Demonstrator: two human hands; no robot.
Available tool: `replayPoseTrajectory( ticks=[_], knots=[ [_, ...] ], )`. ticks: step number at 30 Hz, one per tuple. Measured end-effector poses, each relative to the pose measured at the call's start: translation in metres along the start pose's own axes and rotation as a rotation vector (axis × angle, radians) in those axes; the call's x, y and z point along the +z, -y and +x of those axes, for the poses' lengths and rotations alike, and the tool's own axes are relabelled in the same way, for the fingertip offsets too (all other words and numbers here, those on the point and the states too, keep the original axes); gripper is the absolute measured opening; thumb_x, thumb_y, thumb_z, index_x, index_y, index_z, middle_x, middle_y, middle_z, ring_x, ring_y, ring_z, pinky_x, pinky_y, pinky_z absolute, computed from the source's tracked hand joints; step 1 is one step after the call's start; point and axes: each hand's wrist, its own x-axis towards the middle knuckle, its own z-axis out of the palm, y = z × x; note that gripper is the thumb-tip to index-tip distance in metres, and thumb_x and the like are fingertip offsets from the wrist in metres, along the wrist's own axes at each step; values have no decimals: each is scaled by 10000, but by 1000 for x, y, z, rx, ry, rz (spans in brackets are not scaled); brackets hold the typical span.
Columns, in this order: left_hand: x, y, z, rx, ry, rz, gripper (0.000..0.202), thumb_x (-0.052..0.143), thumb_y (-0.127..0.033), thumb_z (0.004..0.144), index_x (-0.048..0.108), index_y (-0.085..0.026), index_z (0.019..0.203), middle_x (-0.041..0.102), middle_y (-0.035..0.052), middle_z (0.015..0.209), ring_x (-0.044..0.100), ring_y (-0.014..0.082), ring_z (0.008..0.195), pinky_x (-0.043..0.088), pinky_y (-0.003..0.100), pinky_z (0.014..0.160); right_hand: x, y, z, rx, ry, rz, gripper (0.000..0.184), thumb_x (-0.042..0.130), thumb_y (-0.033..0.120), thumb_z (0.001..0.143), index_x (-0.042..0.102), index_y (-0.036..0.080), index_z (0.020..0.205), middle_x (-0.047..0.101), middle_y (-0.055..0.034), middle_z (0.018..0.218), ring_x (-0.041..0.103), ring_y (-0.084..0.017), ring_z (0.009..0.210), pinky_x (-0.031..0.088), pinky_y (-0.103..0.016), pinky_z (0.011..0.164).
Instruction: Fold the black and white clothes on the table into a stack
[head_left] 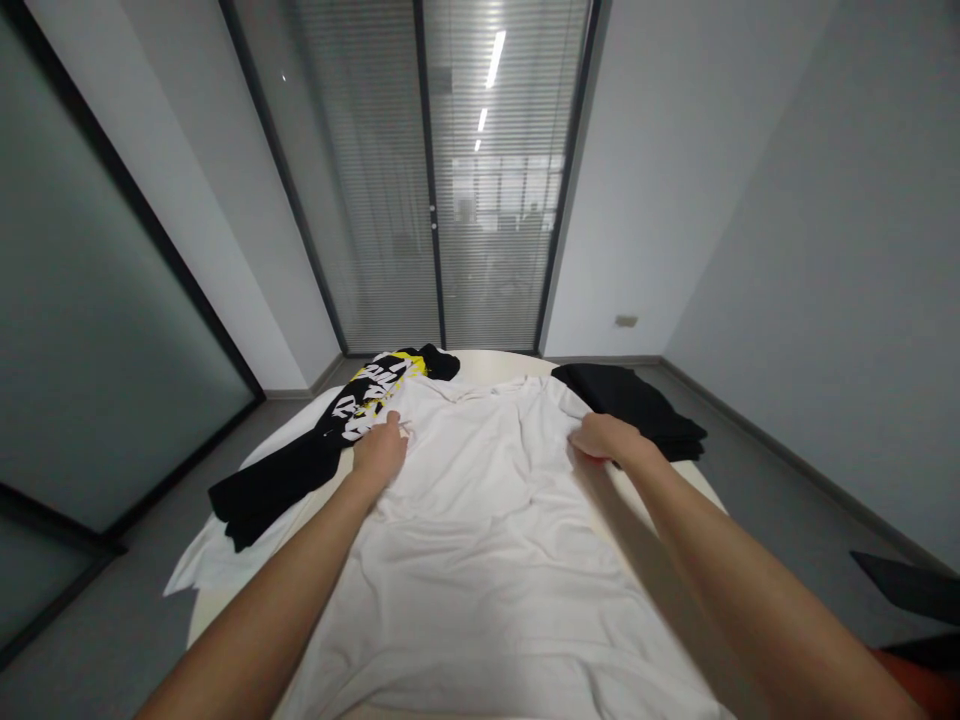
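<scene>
Nearest to you, the lower part of the white shirt (487,480) spreads toward your body, creased with soft folds and running to the bottom edge of the view. At the lower right, a dark flat object (911,590) sits beside something red (919,685); too little of either shows to tell what they are.

Both your forearms reach forward along the shirt's sides. Your left hand (380,447) is closed on its left edge near the sleeve, thumb on top. Your right hand (606,437) grips the matching edge on the right, its fingertips partly hidden — a small patch of red shows just beneath it. Between them the shirt lies front and center on the pale tabletop (480,362), its collar at the far end.

Just beyond your left hand lies a black garment (281,490) with white and yellow print, resting partly over a white cloth (199,560) that hangs past the tabletop's edge. Beyond your right hand is a black folded pile (630,400), stacked in layers.

Farther off, gray floor (795,530) meets pale walls — a small plate (626,321) is set low on one — and a glass partition (375,200) with blinds stands straight ahead.
</scene>
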Motion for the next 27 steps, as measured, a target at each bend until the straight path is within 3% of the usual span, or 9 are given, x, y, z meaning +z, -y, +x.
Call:
replayPoseTrajectory(
  ticks=[3,7,10,13,17,19,22,24,27],
  knots=[
    [-1,3,-1,2,-44,-12,333,428,-242,969,507,-168,1283,704,175,1116,695,298,1021,504,359,820,9,-5,-8,-30,-29,-7,271,558,293,879,746,134,993,740,-220,999,711,-368,1008,536,-446,820],
    [-12,15,-2,-71,-120,-10,336,331,-191,992,522,-165,1268,647,206,1234,694,306,1016,512,391,832,25,-9,-13,-23,-156,30,382,472,275,940,594,152,1280,693,-228,1185,686,-350,1083,523,-443,861],
    [-20,17,-5,-84,-151,-2,312,351,-223,996,556,-166,1224,651,198,1206,689,324,998,519,412,814,34,-10,-13,-4,-233,66,392,471,304,947,545,127,1288,698,-234,1136,696,-349,1037,523,-427,843],
    [-25,1,-14,13,-186,-50,290,393,-255,997,579,-176,1205,650,165,1212,670,304,1028,515,395,828,37,-6,-10,6,-264,69,364,443,311,964,557,144,1267,707,-219,1112,705,-332,1006,530,-409,822],
    [-32,-45,-45,371,-90,-308,281,528,-308,957,598,-220,1214,674,92,1179,665,250,1027,508,357,879,34,3,-6,14,-274,4,350,372,203,979,644,126,1186,705,-244,1132,706,-334,1037,539,-422,832],
    [-34,-68,-67,670,52,-430,286,553,-345,953,611,-250,1217,673,66,1207,661,223,1038,500,342,926,31,8,-4,14,-265,-20,344,383,147,959,681,99,1123,700,-266,1139,700,-341,1067,536,-429,859],
    [-32,-92,-102,1121,265,-511,431,665,-485,882,637,-268,1254,639,76,1315,593,249,1216,456,357,1044,22,14,-3,21,-271,-33,325,423,146,949,667,70,1150,691,-294,1139,689,-352,1100,531,-432,889],
    [-26,-100,-121,1278,313,-525,536,712,-563,828,654,-267,1271,563,93,1443,521,287,1329,381,406,1136,13,16,-3,28,-318,-32,349,447,195,964,603,61,1246,674,-317,1156,677,-367,1120,522,-449,907],
    [-16,-104,-143,1378,296,-500,716,740,-638,768,600,-280,1373,351,96,1617,293,374,1490,233,517,1214,-7,12,-5,30,-461,-26,378,454,218,978,518,64,1318,671,-332,1130,685,-379,1092,509,-470,908]
  ],
)
